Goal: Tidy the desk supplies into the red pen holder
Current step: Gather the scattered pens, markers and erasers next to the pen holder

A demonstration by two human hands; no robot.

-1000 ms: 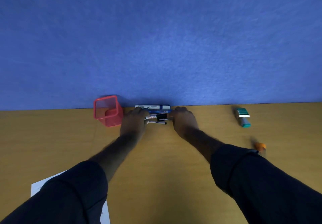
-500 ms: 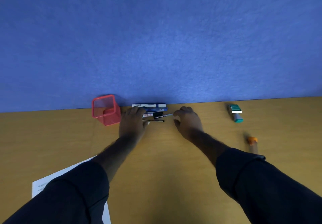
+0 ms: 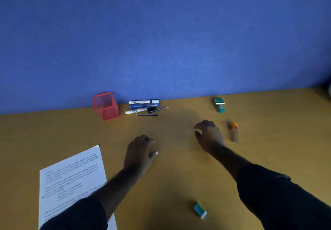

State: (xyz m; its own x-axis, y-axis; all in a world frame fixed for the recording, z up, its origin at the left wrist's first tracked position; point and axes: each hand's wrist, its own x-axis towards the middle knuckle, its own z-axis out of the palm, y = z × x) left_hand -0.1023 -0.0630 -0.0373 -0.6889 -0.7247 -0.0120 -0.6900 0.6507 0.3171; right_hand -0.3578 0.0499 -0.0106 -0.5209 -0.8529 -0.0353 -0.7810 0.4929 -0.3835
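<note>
Wooden desk [image 3: 179, 176] against a blue wall. At 11 o'clock, red pen holder [image 3: 105, 106], markers and pencils [image 3: 144, 107] just beside, at 12. Left hand [image 3: 139, 152] empty, fingers curled loosely; right hand [image 3: 208, 135] empty, fingers spread, at 2.

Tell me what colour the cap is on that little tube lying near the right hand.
Orange, on the tube; the head view shows it, slightly blurred.

Both arms wear long dark, near-black fabric sleeves pushed up the forearm; the left dark sleeve [image 3: 77, 215] ends in a soft, rounded cuff, the right dark sleeve [image 3: 279, 194] in a creased, slightly bunched edge. The bare left hand [image 3: 139, 151] and bare right hand [image 3: 209, 135] carry no rings, watch or gloves.
</note>
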